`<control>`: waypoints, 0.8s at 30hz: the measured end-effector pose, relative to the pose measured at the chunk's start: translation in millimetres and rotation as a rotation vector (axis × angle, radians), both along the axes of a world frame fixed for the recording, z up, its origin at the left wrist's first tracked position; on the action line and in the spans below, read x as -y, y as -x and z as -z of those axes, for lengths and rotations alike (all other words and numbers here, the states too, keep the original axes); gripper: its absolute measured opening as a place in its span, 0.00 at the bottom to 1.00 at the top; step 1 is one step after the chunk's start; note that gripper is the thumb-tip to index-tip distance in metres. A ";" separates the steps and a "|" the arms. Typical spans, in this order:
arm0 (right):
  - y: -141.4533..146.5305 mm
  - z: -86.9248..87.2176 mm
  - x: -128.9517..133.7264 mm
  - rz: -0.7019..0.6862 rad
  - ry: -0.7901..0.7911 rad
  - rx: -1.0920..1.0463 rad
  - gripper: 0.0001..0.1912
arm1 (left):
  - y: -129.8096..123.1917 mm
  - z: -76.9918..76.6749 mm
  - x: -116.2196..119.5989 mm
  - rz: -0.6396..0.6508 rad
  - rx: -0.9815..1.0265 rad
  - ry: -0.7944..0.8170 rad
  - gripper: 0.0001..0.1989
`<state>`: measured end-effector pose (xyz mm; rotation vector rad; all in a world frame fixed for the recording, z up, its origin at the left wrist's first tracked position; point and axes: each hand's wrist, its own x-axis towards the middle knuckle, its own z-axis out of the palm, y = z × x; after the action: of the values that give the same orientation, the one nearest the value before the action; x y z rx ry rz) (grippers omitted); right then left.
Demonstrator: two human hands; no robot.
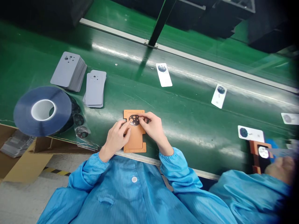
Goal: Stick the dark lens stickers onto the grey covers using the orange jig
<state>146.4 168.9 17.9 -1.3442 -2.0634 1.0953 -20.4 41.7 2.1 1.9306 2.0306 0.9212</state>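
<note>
An orange fixture (133,140) lies on the green surface in front of me. Near its top sits a dark round piece with several holes (134,119). My left hand (118,136) rests over the fixture's left side, fingers apart, a fingertip touching the round piece's left edge. From the right, my right hand (153,126) pinches with thumb and index finger at the round piece's right edge; what lies between the fingertips is too small to make out.
Grey plates (65,70) are stacked at the left, beside a smaller pile (94,90). A large film roll (44,111) stands left. White plates (164,76) lie across the back and right. A co-worker's hand (280,169) is beside another orange fixture (255,155).
</note>
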 end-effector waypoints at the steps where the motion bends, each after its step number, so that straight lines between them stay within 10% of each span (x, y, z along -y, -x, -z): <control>1: 0.4 -0.5 -0.1 -0.010 -0.032 0.011 0.13 | -0.1 -0.3 0.0 0.002 -0.004 0.001 0.16; 24: -5.1 -11.7 -1.3 -0.259 -0.231 0.395 0.19 | 23.5 -17.3 -13.8 0.284 -0.196 0.067 0.17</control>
<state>151.5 170.2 29.6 -1.2795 -2.6185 0.6940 -44.0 55.5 19.5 2.2712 1.7872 0.6117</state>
